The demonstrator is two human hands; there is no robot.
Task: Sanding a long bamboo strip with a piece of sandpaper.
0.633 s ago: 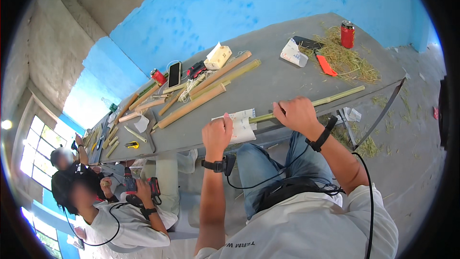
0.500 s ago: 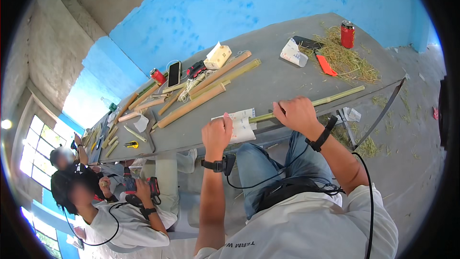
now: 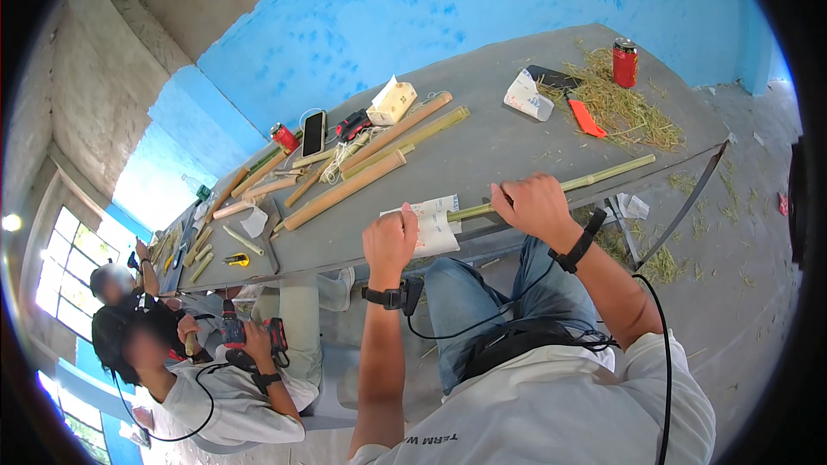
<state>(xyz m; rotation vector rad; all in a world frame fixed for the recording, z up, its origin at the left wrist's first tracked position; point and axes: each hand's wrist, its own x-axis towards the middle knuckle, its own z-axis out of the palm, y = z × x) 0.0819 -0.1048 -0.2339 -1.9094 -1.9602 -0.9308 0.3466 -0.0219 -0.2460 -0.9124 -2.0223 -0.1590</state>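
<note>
A slim green bamboo pole slants across the near edge of the table, its far end toward the right. My right hand is closed around it near its middle. Further left, my left hand is closed on a white sheet with blue print, which is folded about the pole. The sheet's inner face is hidden, and so is the pole's end beneath my left hand. Black straps with cables circle both my wrists.
Several bamboo pieces lie left on the grey table, with a phone and tissue box. Plant shavings, a red can and an orange-handled tool are at the right. A co-worker holds a drill.
My hands, the sheet and the pole look almost unmoved. At the left, the co-worker's hand beside the drill has shifted slightly, and a short stick in it now shows more upright.
</note>
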